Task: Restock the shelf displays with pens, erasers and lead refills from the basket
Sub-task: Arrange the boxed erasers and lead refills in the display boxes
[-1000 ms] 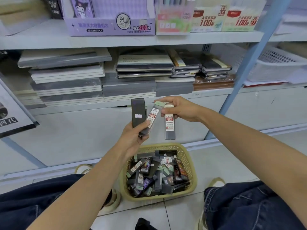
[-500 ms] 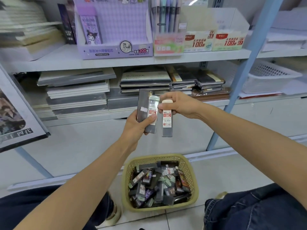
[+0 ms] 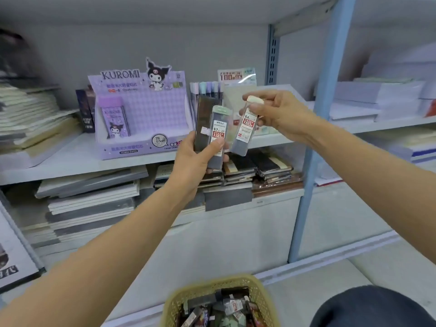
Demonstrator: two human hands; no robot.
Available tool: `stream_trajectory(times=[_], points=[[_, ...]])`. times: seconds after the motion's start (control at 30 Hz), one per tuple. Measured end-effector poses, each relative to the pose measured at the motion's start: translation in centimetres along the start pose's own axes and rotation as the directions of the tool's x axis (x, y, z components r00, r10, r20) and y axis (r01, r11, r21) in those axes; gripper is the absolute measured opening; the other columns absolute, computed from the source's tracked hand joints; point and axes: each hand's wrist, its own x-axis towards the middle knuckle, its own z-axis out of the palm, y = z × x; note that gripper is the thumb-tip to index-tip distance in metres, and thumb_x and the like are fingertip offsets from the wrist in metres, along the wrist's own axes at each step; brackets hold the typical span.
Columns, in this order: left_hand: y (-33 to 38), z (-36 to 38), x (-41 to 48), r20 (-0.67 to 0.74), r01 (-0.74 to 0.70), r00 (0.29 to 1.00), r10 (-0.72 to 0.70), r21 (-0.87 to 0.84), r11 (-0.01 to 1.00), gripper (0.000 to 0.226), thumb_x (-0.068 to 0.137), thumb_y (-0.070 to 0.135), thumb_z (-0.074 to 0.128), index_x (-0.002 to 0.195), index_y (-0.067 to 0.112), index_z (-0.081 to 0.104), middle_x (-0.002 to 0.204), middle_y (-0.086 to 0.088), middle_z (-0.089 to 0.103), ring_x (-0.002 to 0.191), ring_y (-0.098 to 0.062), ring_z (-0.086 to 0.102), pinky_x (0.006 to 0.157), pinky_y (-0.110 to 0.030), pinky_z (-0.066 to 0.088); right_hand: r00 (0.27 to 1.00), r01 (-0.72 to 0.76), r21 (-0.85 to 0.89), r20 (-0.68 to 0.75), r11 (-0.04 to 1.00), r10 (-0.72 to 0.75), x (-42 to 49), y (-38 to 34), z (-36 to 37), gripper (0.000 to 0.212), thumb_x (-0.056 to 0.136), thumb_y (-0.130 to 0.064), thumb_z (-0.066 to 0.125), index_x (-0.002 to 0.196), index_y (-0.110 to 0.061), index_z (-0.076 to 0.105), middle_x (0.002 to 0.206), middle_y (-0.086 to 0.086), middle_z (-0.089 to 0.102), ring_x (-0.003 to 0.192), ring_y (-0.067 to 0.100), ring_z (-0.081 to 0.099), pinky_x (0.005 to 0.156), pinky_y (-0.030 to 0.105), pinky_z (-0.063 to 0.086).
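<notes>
Three slim lead refill cases are held up in front of a grey shelf [image 3: 70,159]. The left hand [image 3: 193,164] grips two of them side by side, thumb pressed across their fronts: a plain dark case [image 3: 204,121] with a small white sticker, and a clear case with a pale green cap [image 3: 219,135] and a red and white label marked 0.7. The right hand [image 3: 280,114] pinches the third by its top, a clear case with a white cap [image 3: 244,131] and a similar label. It hangs below the fingers, just beside the left hand's pair. Behind the hands, one purple cartoon display box [image 3: 151,107] stands on the shelf, with a single purple tube [image 3: 114,121] in it. Below, on the floor, one yellow woven basket [image 3: 173,305] holds a heap of more cases, too jumbled to count.
</notes>
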Motion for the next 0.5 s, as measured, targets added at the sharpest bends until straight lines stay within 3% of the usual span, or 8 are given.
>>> stream_trajectory(times=[0.13, 0.23, 0.33, 0.5], points=[[0.9, 0.5, 2.8, -0.031, -0.060, 0.998, 0.061, 0.021, 0.998, 0.028, 0.090, 0.030, 0.067, 0.116, 0.025, 0.059, 0.105, -0.002, 0.073, 0.089, -0.019, 0.070, 0.065, -0.029, 0.052, 0.976, 0.114, -0.008, -0.186, 0.993, -0.114, 2.5, -1.6, -3.6, 0.012, 0.096, -0.012, 0.057, 0.106, -0.012, 0.064, 0.093, 0.004, 0.074, 0.087, 0.015, 0.068, 0.074, 0.023, 0.053], [1.5, 0.1, 4.9, -0.048, -0.083, 0.995, 0.085, 0.025, 0.996, 0.024, 0.090, 0.030, 0.067, 0.113, 0.027, 0.061, 0.107, -0.002, 0.072, 0.088, -0.017, 0.070, 0.055, -0.020, 0.048, 0.931, 0.172, -0.040, -0.320, 0.984, -0.176, 5.1, -1.8, -5.4, 0.007, 0.097, -0.012, 0.057, 0.098, -0.014, 0.063, 0.089, 0.004, 0.068, 0.085, 0.017, 0.064, 0.082, 0.030, 0.054], [1.8, -0.5, 6.9, -0.057, -0.078, 0.995, 0.078, 0.013, 0.997, 0.022, 0.088, 0.028, 0.068, 0.110, 0.026, 0.062, 0.103, -0.002, 0.074, 0.086, -0.017, 0.071, 0.056, -0.022, 0.051, 0.920, 0.157, -0.097, -0.346, 0.983, -0.182, 7.9, -1.1, -5.9, 0.007, 0.097, -0.010, 0.055, 0.100, -0.012, 0.062, 0.092, 0.005, 0.068, 0.088, 0.019, 0.065, 0.085, 0.032, 0.057], [2.0, -0.9, 9.4, -0.039, -0.088, 0.995, 0.090, 0.039, 0.995, 0.015, 0.088, 0.028, 0.068, 0.102, 0.029, 0.064, 0.093, 0.005, 0.076, 0.081, -0.008, 0.072, 0.058, -0.019, 0.054, 0.945, 0.132, -0.167, -0.276, 0.977, -0.174, 12.4, 0.5, -4.5, 0.013, 0.096, -0.007, 0.055, 0.107, -0.004, 0.062, 0.102, 0.011, 0.068, 0.091, 0.018, 0.066, 0.076, 0.022, 0.057]])
